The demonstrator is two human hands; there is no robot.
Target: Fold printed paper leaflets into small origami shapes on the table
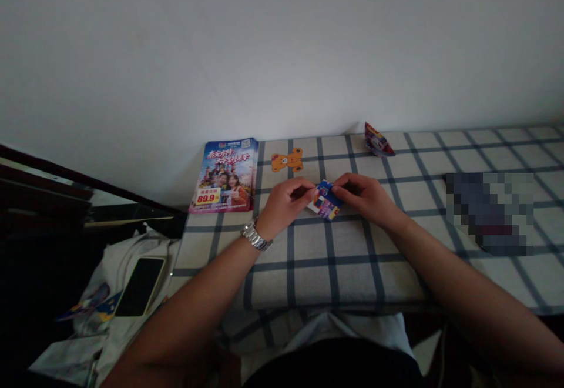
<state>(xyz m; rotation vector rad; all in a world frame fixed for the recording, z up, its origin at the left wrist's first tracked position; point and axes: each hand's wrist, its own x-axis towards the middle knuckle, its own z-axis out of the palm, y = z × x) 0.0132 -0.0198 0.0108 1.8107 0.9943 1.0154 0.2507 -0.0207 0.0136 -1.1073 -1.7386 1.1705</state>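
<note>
Between my two hands is a small folded piece of printed paper [326,204], blue, white and purple with a bit of yellow. My left hand [291,201], with a metal watch on the wrist, pinches its left corner between thumb and finger. On the upper right edge, my right hand [363,196] is closed with thumb and fingertips on the paper. Both hands are just over the checked tablecloth [308,282]. A stack of colourful printed flyers [225,177] lies to the left of my left hand.
Against the wall stands a folded paper shape [377,141]. A bear figure [287,160] shows on the cloth beyond my hands. At right lies a pixelated dark item [484,214]. Left of the table, a phone [141,286] rests on pale fabric [110,258].
</note>
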